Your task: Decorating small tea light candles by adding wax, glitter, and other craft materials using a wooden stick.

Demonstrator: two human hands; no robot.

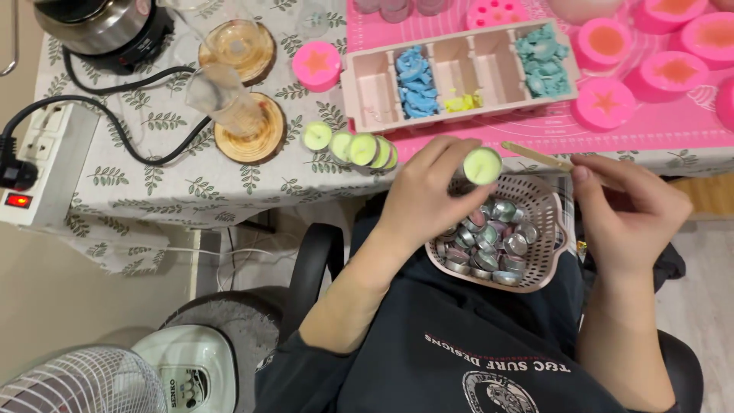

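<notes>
My left hand [428,191] holds a small tealight candle [482,165] with pale green wax, raised over a pink basket [552,229] on my lap. The basket holds several empty metal tealight cups [489,241]. My right hand [631,210] pinches a thin wooden stick [539,155] whose tip points toward the candle. Several more pale green tealights [352,145] stand in a row at the table's front edge, left of my hands.
A pink divided tray [459,73] holds blue, yellow and teal wax pieces. Pink star moulds [605,103] lie on a pink mat. Two wooden coasters [252,126] carry glass beakers. A power strip [34,168], a hot plate [107,27] and a fan [84,382] sit left.
</notes>
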